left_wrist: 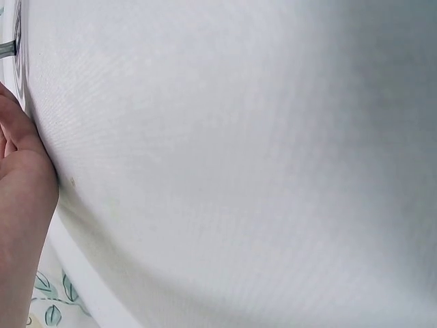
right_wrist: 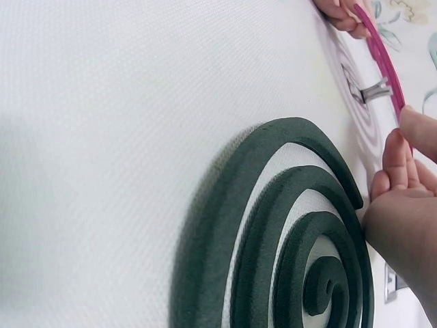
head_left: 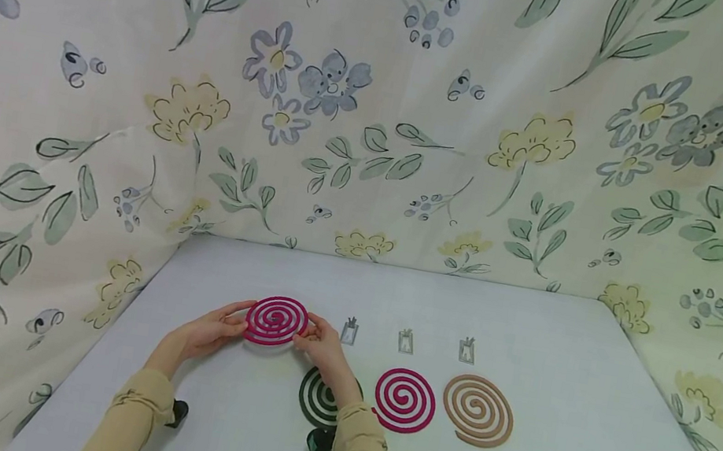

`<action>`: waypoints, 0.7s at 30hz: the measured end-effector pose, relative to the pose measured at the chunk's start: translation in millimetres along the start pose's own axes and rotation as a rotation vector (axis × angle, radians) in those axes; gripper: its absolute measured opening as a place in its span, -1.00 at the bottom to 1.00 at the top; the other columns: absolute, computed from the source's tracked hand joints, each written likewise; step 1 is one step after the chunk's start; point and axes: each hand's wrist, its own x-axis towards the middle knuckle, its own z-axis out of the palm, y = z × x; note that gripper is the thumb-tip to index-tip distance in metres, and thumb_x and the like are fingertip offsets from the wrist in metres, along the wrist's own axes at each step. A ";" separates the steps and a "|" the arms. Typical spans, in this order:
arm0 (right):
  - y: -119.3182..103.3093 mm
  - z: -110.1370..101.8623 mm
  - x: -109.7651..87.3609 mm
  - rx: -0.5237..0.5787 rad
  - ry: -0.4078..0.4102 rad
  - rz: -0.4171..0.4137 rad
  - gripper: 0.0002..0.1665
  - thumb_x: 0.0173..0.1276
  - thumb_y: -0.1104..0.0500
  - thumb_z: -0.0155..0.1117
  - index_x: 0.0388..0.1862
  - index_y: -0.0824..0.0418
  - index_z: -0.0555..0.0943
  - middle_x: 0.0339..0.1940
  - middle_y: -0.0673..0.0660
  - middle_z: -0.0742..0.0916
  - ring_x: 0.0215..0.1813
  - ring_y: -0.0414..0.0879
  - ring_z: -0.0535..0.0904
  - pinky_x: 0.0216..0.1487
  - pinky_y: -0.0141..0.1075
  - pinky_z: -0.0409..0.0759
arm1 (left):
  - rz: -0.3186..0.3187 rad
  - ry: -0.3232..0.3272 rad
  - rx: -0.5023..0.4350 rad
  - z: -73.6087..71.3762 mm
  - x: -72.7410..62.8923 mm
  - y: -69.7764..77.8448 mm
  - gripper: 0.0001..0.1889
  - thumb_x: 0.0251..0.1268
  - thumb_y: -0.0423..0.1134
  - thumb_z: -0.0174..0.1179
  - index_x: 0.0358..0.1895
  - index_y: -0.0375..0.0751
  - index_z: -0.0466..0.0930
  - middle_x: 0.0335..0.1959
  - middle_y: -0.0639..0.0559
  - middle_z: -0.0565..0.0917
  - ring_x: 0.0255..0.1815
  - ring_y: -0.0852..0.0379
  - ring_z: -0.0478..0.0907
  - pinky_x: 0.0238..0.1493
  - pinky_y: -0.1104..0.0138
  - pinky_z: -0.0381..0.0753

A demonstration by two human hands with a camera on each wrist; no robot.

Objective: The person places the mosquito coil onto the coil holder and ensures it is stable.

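Note:
A magenta mosquito coil is raised over the left part of the table, tilted, with a shadow beneath it. My left hand holds its left edge, and my right hand pinches the right edge between thumb and fingers. Seen edge-on in the right wrist view, the coil has a small metal stand at its underside, over the table. Below my right forearm lies a dark green coil, partly covered in the head view.
Right of the green coil lie another magenta coil and a tan coil. Behind them, three small metal stands, a left one, a middle one and a right one, lie in a row. Floral cloth surrounds the white table.

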 end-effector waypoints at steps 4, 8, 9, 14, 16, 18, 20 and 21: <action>0.8 -0.2 0.7 -0.001 0.004 0.000 -0.30 0.27 0.33 0.24 0.38 0.36 0.26 -0.33 0.04 0.53 -0.35 -0.21 0.41 -0.27 -0.39 0.43 | -0.003 0.000 -0.012 -0.1 0.9 -0.1 -0.32 0.45 -0.27 -0.02 0.51 -0.22 -0.16 0.20 0.03 0.51 0.05 0.43 0.45 0.03 0.59 0.41; 0.9 -0.3 0.5 -0.002 0.005 -0.004 -0.30 0.27 0.33 0.24 0.38 0.37 0.26 -0.33 0.05 0.53 -0.35 -0.21 0.41 -0.28 -0.39 0.43 | 0.002 -0.006 -0.025 -0.2 0.6 0.3 -0.32 0.45 -0.30 -0.04 0.51 -0.24 -0.17 0.09 0.15 0.56 0.02 0.44 0.46 0.03 0.60 0.43; 1.1 -0.3 0.5 -0.001 0.005 -0.004 -0.30 0.27 0.33 0.24 0.38 0.37 0.26 -0.33 0.05 0.53 -0.35 -0.21 0.41 -0.28 -0.39 0.43 | 0.003 -0.007 -0.029 -0.3 0.5 0.4 -0.32 0.45 -0.30 -0.04 0.51 -0.24 -0.17 0.08 0.17 0.56 0.02 0.44 0.46 0.02 0.60 0.43; 1.9 -0.3 1.5 0.002 0.002 -0.002 -0.30 0.27 0.34 0.24 0.38 0.37 0.26 -0.33 0.04 0.53 -0.35 -0.21 0.41 -0.28 -0.40 0.43 | 0.008 -0.010 -0.034 0.0 0.3 0.4 -0.32 0.45 -0.31 -0.04 0.50 -0.26 -0.18 0.08 0.17 0.56 0.01 0.45 0.46 0.02 0.60 0.43; 1.3 -0.2 1.5 0.002 0.003 -0.002 -0.30 0.28 0.34 0.23 0.38 0.37 0.25 -0.33 0.04 0.52 -0.35 -0.21 0.41 -0.28 -0.40 0.43 | 0.009 -0.011 -0.037 0.5 0.6 0.4 -0.32 0.45 -0.32 -0.04 0.50 -0.26 -0.18 0.08 0.17 0.56 0.01 0.46 0.46 0.02 0.60 0.43; 0.4 -0.1 1.0 -0.001 0.007 0.001 -0.29 0.27 0.34 0.24 0.38 0.37 0.25 -0.33 0.04 0.52 -0.35 -0.22 0.41 -0.28 -0.40 0.43 | 0.017 -0.019 -0.033 1.1 0.8 0.6 -0.31 0.45 -0.31 -0.04 0.50 -0.28 -0.19 0.09 0.16 0.55 0.01 0.46 0.46 0.03 0.60 0.43; -0.6 0.1 0.4 -0.003 0.011 0.004 -0.30 0.28 0.33 0.24 0.38 0.36 0.26 -0.33 0.04 0.53 -0.35 -0.21 0.41 -0.28 -0.40 0.43 | 0.018 -0.022 -0.036 1.6 0.8 1.0 -0.31 0.45 -0.31 -0.04 0.50 -0.28 -0.20 0.09 0.15 0.55 0.01 0.46 0.47 0.03 0.60 0.42; -1.0 0.2 0.0 -0.005 0.012 0.005 -0.30 0.28 0.33 0.24 0.38 0.36 0.26 -0.32 0.04 0.53 -0.35 -0.21 0.41 -0.28 -0.40 0.44 | 0.020 -0.024 -0.035 1.7 0.8 1.0 -0.31 0.45 -0.31 -0.04 0.50 -0.29 -0.20 0.10 0.15 0.55 0.01 0.46 0.47 0.03 0.60 0.42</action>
